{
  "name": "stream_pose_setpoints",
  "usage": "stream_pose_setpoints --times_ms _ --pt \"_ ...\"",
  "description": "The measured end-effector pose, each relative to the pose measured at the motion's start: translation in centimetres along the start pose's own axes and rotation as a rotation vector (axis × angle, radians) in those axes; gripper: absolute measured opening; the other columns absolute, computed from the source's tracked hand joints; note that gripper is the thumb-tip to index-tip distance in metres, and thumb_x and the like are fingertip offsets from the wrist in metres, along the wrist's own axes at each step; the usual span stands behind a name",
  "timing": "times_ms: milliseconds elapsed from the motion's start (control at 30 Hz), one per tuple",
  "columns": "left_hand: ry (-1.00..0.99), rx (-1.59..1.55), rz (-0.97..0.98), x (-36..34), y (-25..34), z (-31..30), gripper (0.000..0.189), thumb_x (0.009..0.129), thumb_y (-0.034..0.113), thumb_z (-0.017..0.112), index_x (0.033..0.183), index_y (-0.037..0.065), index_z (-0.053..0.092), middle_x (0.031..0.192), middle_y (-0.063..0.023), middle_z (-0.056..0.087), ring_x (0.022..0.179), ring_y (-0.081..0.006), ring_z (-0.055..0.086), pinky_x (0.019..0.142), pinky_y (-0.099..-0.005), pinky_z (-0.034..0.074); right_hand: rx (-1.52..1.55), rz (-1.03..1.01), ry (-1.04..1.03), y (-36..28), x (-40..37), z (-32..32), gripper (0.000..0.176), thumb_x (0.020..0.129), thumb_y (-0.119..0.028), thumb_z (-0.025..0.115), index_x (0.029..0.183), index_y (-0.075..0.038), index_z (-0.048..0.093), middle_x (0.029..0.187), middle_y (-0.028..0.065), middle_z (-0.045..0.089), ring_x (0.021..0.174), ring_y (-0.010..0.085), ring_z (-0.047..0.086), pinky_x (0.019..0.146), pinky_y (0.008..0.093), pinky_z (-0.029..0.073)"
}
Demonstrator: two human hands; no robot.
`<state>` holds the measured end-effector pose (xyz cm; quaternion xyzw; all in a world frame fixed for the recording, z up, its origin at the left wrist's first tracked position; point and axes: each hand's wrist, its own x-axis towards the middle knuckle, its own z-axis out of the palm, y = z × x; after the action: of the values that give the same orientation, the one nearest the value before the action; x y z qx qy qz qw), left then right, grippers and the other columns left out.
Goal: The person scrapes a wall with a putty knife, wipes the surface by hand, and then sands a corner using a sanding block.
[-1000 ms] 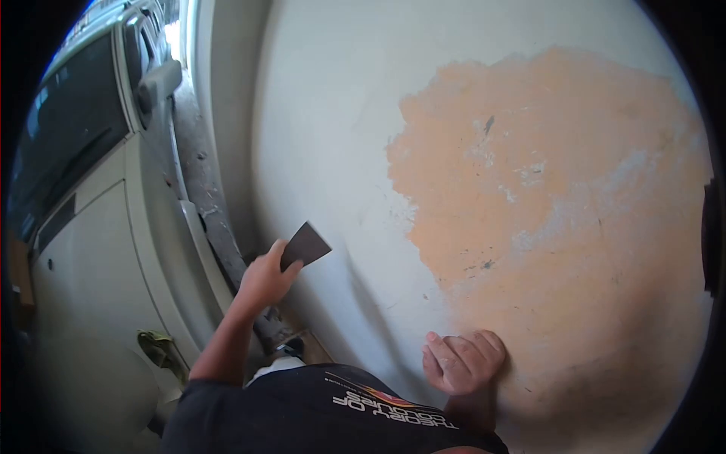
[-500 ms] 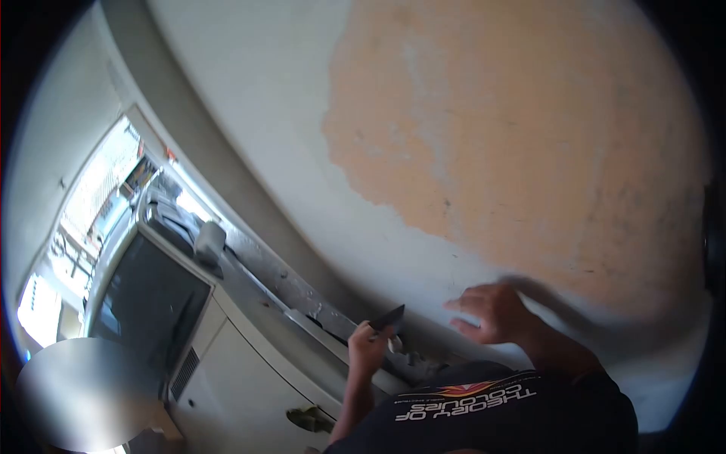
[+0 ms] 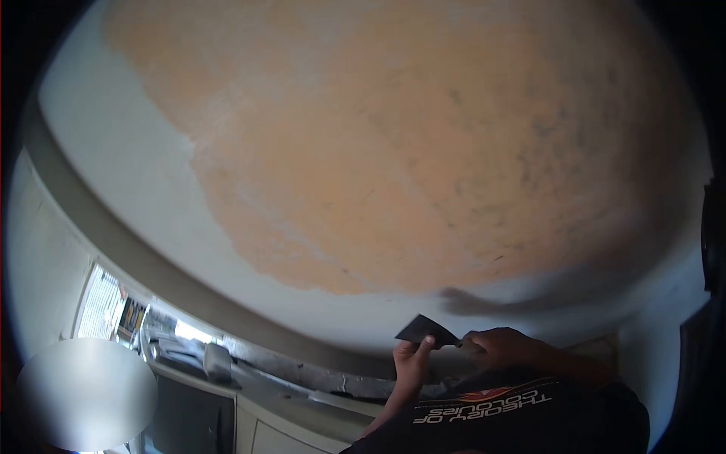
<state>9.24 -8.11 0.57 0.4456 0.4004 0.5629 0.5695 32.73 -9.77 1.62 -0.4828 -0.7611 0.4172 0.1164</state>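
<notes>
A small black sheet that looks like sandpaper (image 3: pixel 425 330) is held in front of my chest. My left hand (image 3: pixel 412 365) grips its lower left side, with the thumb lying on the face of the sheet. At the sheet's right corner, my right hand (image 3: pixel 495 346) has its fingers drawn together and pinches the edge. Just beyond both hands rises a wall (image 3: pixel 333 318) with a large peach-orange patch (image 3: pixel 363 181) that has dark scuffs and a ragged border against the white paint.
A vehicle (image 3: pixel 189 408) with a dark window and a side mirror (image 3: pixel 218 362) stands at the lower left, close to the wall. Behind it is a bright opening (image 3: pixel 100 303). A dark object (image 3: pixel 711 234) shows at the right edge.
My right hand was apart with its fingers spread; now it has come down onto the sheet's corner. The sheet is turned more face-on. The view has swung towards the orange patch.
</notes>
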Motion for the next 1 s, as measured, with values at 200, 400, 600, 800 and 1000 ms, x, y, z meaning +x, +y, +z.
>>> stream_pose_setpoints --times_ms 200,400,600,800,1000 --pt "-0.343 0.462 0.021 0.9 -1.3 1.4 0.017 0.089 0.016 0.078 0.091 0.000 0.074 0.085 -0.0031 0.072 0.080 -0.0088 0.063 0.076 -0.0256 0.050 0.054 0.149 0.479 4.4 -6.7 3.3 0.033 0.087 -0.031 0.070 0.112 -0.011 0.063 0.103 0.0147 0.070 0.096 0.0336 0.068 0.083 0.0441 0.053" --pt "-0.678 0.837 0.092 -0.7 0.6 3.9 0.014 0.086 0.015 0.080 0.093 0.003 0.075 0.081 -0.0073 0.074 0.071 -0.0108 0.068 0.064 -0.0273 0.053 0.036 0.221 0.749 7.1 -12.4 8.7 0.030 0.077 -0.028 0.075 0.098 -0.009 0.067 0.089 0.0148 0.068 0.086 0.0359 0.068 0.078 0.0452 0.053" --pt "-0.717 0.741 0.422 -1.9 -0.5 6.0 0.019 0.087 0.019 0.079 0.088 0.001 0.072 0.076 -0.0111 0.072 0.060 -0.0145 0.067 0.054 -0.0321 0.051 -0.140 0.163 0.977 6.4 -15.9 5.5 0.027 0.072 -0.026 0.076 0.092 -0.010 0.069 0.084 0.0109 0.067 0.078 0.0343 0.067 0.068 0.0451 0.053" --pt "-0.540 0.830 0.103 -5.1 -0.4 6.6 0.028 0.100 0.026 0.061 0.101 -0.001 0.070 0.074 -0.0127 0.070 0.065 -0.0177 0.066 0.064 -0.0333 0.052 -0.158 0.043 0.917 5.3 -17.4 5.8 0.027 0.076 -0.027 0.076 0.097 -0.011 0.070 0.086 0.0106 0.068 0.079 0.0331 0.068 0.070 0.0443 0.054" --pt "-0.567 0.724 -0.083 -8.0 -4.1 5.4 0.037 0.105 0.031 0.052 0.107 -0.002 0.067 0.077 -0.0127 0.069 0.074 -0.0125 0.065 0.070 -0.0326 0.052 -0.041 0.158 0.589 3.7 -19.8 8.6 0.032 0.083 -0.034 0.072 0.106 -0.011 0.071 0.096 0.0121 0.071 0.086 0.0332 0.069 0.075 0.0442 0.055"
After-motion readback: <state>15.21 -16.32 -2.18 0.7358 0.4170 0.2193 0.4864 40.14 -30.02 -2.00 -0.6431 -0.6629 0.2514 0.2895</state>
